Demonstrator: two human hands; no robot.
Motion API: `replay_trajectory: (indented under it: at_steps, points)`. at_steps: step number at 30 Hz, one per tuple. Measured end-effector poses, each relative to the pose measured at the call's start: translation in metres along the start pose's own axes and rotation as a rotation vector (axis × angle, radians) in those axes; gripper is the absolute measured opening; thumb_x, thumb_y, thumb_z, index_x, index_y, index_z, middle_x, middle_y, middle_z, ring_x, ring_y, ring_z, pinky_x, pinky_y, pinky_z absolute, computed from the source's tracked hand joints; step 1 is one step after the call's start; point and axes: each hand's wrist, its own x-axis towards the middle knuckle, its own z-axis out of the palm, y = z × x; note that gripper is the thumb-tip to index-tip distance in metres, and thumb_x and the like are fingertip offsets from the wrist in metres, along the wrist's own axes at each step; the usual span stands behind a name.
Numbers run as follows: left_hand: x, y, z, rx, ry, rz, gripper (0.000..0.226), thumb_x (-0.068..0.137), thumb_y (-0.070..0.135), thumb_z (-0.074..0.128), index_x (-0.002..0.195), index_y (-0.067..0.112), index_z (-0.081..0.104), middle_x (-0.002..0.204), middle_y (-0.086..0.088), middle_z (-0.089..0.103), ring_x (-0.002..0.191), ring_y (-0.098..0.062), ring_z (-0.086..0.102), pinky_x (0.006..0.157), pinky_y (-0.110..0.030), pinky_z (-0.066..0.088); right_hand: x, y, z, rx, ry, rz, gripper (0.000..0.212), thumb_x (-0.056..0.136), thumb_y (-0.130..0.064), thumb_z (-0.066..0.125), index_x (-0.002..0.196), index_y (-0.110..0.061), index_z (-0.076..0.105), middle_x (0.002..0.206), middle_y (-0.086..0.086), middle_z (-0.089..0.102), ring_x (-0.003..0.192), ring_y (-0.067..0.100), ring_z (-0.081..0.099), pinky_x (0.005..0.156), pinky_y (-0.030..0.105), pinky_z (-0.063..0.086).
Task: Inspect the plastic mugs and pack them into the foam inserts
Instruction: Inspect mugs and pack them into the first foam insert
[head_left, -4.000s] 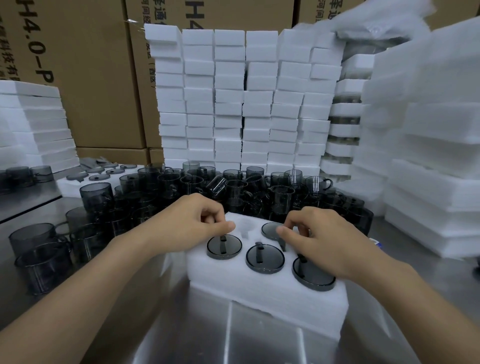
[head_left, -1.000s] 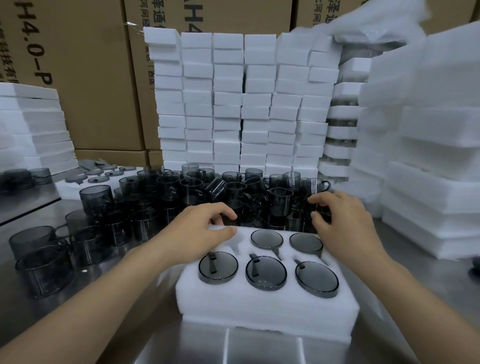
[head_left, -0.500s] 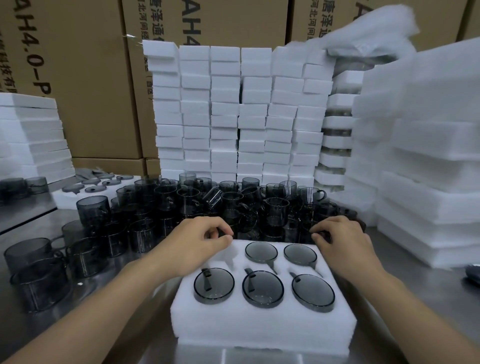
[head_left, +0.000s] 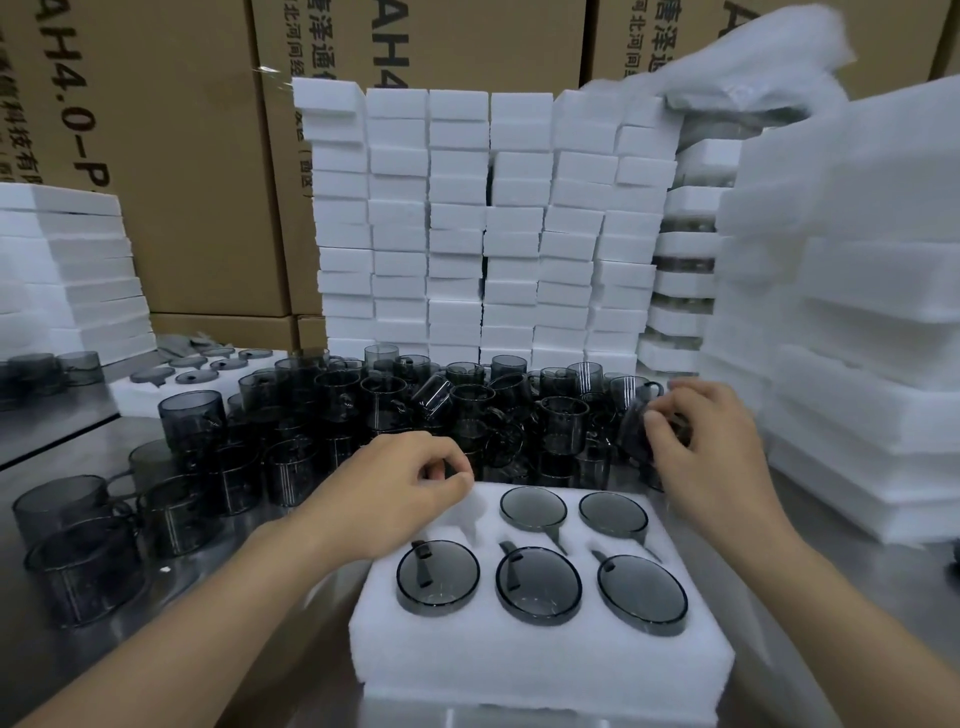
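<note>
On the left of the steel table (head_left: 171, 582) a few loose cups (head_left: 83, 566) stand apart from the work. The left hand (head_left: 395, 493) has stayed where it was a few seconds ago, resting on the back left corner of the foam insert (head_left: 540, 660). Its fingers are loosely curled, thumb tip against the forefinger, with nothing visible between them. Just beside its knuckles is the empty pocket (head_left: 470, 514), the only one of six not filled. The other five hold mugs (head_left: 438, 577) seated upside down, bases up and handles in their slots, as they were a second ago. Behind the insert lies the pile (head_left: 467, 410) of dark see-through mugs. The change is at the right: four seconds ago the right hand (head_left: 717, 457) was down on the insert at the back row. It has since gone up and out to the right end of the pile, and its fingers and thumb now curl round one mug (head_left: 636, 431) there. That mug looks tilted, though blur hides how far it is lifted. My reading is that this is the sixth mug, to be checked and then set in the last pocket, which would fill this insert. Stacked foam (head_left: 857, 312) stands at the far right.
</note>
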Motion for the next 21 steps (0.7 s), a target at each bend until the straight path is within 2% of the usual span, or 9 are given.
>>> replay_trajectory:
  at_steps: [2,5,7,9,11,13,16,19,21]
  points:
    - [-0.002,0.003,-0.001,0.035,0.038,0.018,0.010,0.102,0.047,0.063,0.100,0.045,0.072,0.093,0.016,0.064,0.089,-0.004,0.060,0.083,-0.038,0.055,-0.004,-0.014,-0.004,0.046,0.075,-0.064,0.016,0.102,-0.016,0.065,0.095,-0.030,0.068,0.124,-0.006,0.053,0.129,0.024,0.049,0.099,0.013,0.025]
    - [-0.005,0.009,-0.003,0.104,0.116,0.061,0.014,0.100,0.051,0.063,0.112,0.048,0.069,0.099,0.023,0.061,0.095,0.001,0.059,0.083,-0.032,0.054,-0.013,-0.032,-0.006,0.123,0.125,-0.189,0.011,0.101,-0.021,0.067,0.102,-0.031,0.073,0.131,-0.006,0.055,0.126,0.014,0.047,0.101,0.001,0.024]
    - [-0.005,0.015,-0.004,0.164,0.163,0.099,0.023,0.100,0.053,0.062,0.122,0.050,0.066,0.099,0.024,0.060,0.095,0.003,0.059,0.081,-0.031,0.054,-0.019,-0.038,-0.005,0.136,0.161,-0.305,0.011,0.101,-0.022,0.068,0.106,-0.024,0.078,0.132,-0.003,0.056,0.124,0.015,0.050,0.105,0.007,0.031]
    - [-0.006,0.019,-0.004,0.196,0.208,0.148,0.036,0.099,0.058,0.059,0.135,0.054,0.058,0.104,0.025,0.059,0.096,0.001,0.059,0.080,-0.030,0.054,-0.023,-0.041,-0.002,0.130,0.180,-0.425,0.014,0.103,-0.022,0.068,0.111,-0.019,0.079,0.132,-0.001,0.057,0.122,0.017,0.052,0.106,0.020,0.041]
    - [-0.007,0.022,-0.003,0.198,0.275,0.208,0.056,0.096,0.065,0.057,0.149,0.056,0.044,0.112,0.026,0.055,0.100,-0.002,0.059,0.077,-0.026,0.053,-0.026,-0.042,0.000,0.118,0.175,-0.519,0.016,0.105,-0.022,0.068,0.113,-0.017,0.080,0.131,-0.002,0.057,0.115,0.021,0.057,0.097,0.030,0.049]
    - [-0.008,0.026,-0.001,0.162,0.362,0.260,0.071,0.094,0.070,0.059,0.158,0.055,0.033,0.119,0.026,0.054,0.102,-0.005,0.060,0.075,-0.022,0.050,-0.028,-0.045,0.001,0.079,0.165,-0.600,0.021,0.105,-0.026,0.064,0.115,-0.017,0.081,0.130,-0.003,0.056,0.108,0.020,0.059,0.090,0.031,0.050]
    - [-0.009,0.032,-0.001,0.099,0.449,0.317,0.079,0.089,0.073,0.064,0.159,0.054,0.032,0.124,0.026,0.055,0.102,-0.010,0.063,0.072,-0.023,0.050,-0.031,-0.048,0.002,0.046,0.153,-0.678,0.023,0.105,-0.028,0.063,0.114,-0.019,0.082,0.129,-0.005,0.056,0.103,0.016,0.058,0.084,0.028,0.049]
    - [-0.009,0.035,-0.002,0.043,0.489,0.356,0.079,0.086,0.070,0.069,0.157,0.051,0.039,0.123,0.025,0.057,0.096,-0.009,0.066,0.069,-0.029,0.054,-0.033,-0.049,0.003,0.062,0.145,-0.701,0.022,0.104,-0.029,0.065,0.114,-0.021,0.083,0.130,-0.006,0.055,0.099,0.019,0.060,0.077,0.035,0.053]
    - [-0.010,0.037,-0.003,0.026,0.513,0.373,0.079,0.085,0.068,0.073,0.155,0.049,0.041,0.122,0.025,0.057,0.092,-0.008,0.066,0.068,-0.027,0.050,-0.033,-0.050,0.002,0.078,0.150,-0.714,0.021,0.103,-0.029,0.066,0.113,-0.021,0.084,0.129,-0.007,0.054,0.096,0.022,0.061,0.073,0.039,0.054]
